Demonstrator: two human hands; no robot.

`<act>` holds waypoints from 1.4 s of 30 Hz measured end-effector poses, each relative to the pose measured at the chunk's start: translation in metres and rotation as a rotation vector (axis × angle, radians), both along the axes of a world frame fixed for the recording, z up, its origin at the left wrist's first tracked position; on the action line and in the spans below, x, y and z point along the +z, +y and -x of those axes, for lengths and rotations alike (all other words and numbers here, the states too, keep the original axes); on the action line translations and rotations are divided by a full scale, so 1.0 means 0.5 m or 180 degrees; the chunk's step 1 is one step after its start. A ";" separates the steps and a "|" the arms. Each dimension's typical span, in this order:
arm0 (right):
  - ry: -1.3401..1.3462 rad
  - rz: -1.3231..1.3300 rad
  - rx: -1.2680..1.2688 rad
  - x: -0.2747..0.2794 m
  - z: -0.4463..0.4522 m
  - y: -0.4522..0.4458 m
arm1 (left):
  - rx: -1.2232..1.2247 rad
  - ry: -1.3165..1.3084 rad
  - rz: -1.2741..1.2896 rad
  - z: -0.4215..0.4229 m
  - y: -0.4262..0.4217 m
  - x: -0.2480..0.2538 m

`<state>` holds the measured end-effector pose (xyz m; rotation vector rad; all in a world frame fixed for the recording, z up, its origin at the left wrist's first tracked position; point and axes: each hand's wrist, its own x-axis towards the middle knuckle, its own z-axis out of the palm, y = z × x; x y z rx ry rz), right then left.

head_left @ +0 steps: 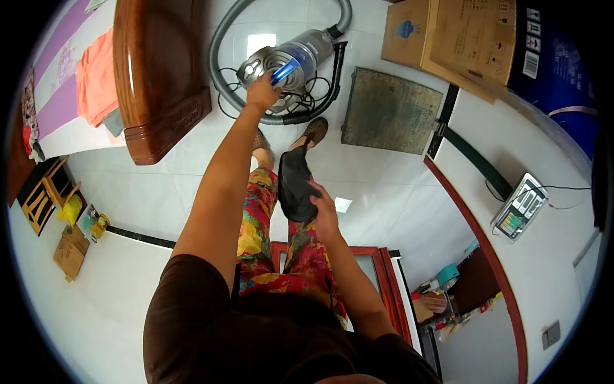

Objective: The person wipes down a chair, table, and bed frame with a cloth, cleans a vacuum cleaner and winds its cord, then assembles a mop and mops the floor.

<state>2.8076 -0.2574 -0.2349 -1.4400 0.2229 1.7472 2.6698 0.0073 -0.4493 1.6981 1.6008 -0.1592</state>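
A canister vacuum cleaner (310,48) with a clear grey body lies on the floor ahead of my feet. My left hand (263,93) reaches down to its near end, the fingers closed at the lower end of the blue handle (286,72). Part of that grip is hidden by the hand itself. In front of my right leg, my right hand (326,210) grips a limp dark grey fabric bag (295,185) by its side. The bag hangs over my right shin.
A grey hose (215,57) and black cord loop around the vacuum. At left stands a wooden bed end (157,70). A dark mat (391,110) lies right of the vacuum, near cardboard boxes (470,35). A power strip (521,206) is on the right.
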 end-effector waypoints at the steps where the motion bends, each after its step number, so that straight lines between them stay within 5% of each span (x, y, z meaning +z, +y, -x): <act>1: 0.0023 0.0000 0.0030 0.002 0.005 -0.006 | 0.0032 0.0098 -0.0165 0.000 -0.003 -0.015; 10: 0.0038 0.0018 0.0376 0.005 0.032 -0.046 | 0.0297 -0.0461 0.0703 -0.025 0.052 -0.035; 16: 0.0031 0.0179 -0.0132 0.029 0.027 -0.052 | 0.0584 -0.0623 0.0700 0.007 -0.004 -0.044; 25: -0.0351 0.0111 -0.1026 0.036 0.039 -0.136 | 0.1693 -0.1287 0.1223 -0.012 -0.128 0.148; 32: -0.0663 -0.0128 -0.1461 0.155 0.017 -0.147 | 0.2468 -0.2005 0.1971 -0.083 -0.253 0.318; 42: -0.1321 0.0030 -0.1364 0.123 -0.183 -0.179 | 0.3291 -0.2530 0.2777 -0.280 -0.419 0.375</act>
